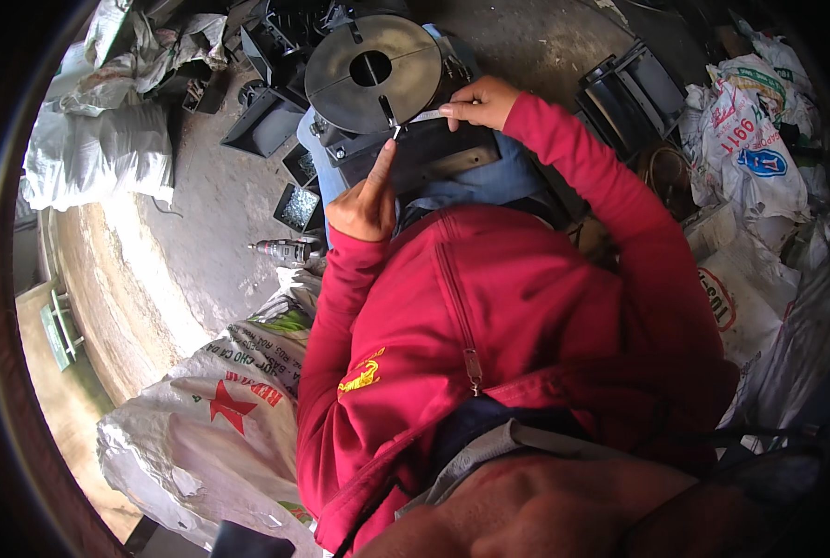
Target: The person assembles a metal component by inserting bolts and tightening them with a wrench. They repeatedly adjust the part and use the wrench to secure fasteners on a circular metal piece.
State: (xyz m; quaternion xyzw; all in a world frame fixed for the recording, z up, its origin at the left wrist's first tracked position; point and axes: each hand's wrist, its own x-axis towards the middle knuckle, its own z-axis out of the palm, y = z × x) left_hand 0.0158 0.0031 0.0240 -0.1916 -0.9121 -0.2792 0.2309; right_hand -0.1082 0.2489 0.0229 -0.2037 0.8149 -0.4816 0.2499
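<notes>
A round grey metal disc (415, 58) with a centre hole and slots sits on a dark metal assembly over my lap. At the disc's near slot a small bright bolt (396, 132) sticks out toward me. The outstretched index finger of my left hand (367, 206) reaches the bolt's end, while its other fingers curl in. My right hand (482, 102) pinches a flat silver wrench (428, 115), whose far end lies at the bolt by the disc's rim. The wrench's jaw is too small to make out.
Black trays of small metal hardware (298, 206) and a power drill (283, 250) lie on the floor at left. Dark metal housings (631, 98) stand at right. White sacks (759, 149) are piled at the right; another sack (201, 437) bulges at the lower left.
</notes>
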